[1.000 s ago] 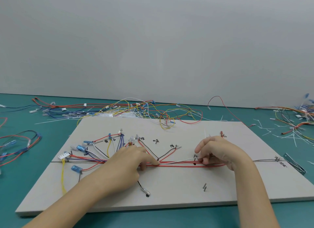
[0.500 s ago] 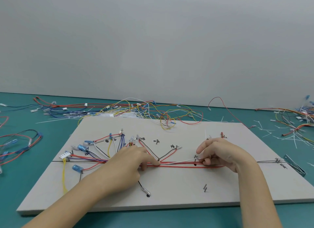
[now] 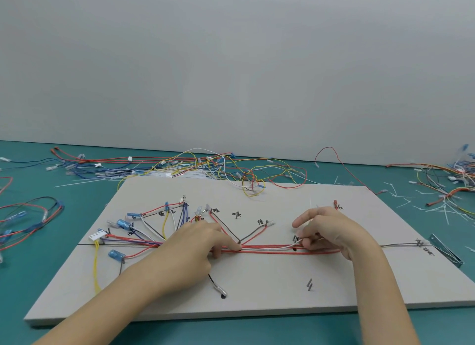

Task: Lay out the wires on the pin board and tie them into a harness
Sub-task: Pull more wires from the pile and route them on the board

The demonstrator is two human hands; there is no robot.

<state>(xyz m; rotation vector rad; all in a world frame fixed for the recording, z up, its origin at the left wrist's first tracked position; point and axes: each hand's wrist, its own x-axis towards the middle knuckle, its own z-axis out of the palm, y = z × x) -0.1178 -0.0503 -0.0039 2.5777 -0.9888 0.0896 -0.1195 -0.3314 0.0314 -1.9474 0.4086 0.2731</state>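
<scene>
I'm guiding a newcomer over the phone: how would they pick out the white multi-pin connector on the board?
Start at the grey pin board and go to its left edge. The white connector sits where the wire trunk ends, above a yellow wire. Unlike the blue terminals nearby, it is white and ribbed.

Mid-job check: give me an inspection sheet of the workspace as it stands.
Surface: teal table.
Job's things: pin board carrying a red wire bundle; white connector at its left end.
Clutter: cut tie scraps on the right.
Hands: left hand presses the bundle; right hand pinches a white wire.
Cables: loose wire pile behind the board.
Surroundings: plain grey wall.
</scene>
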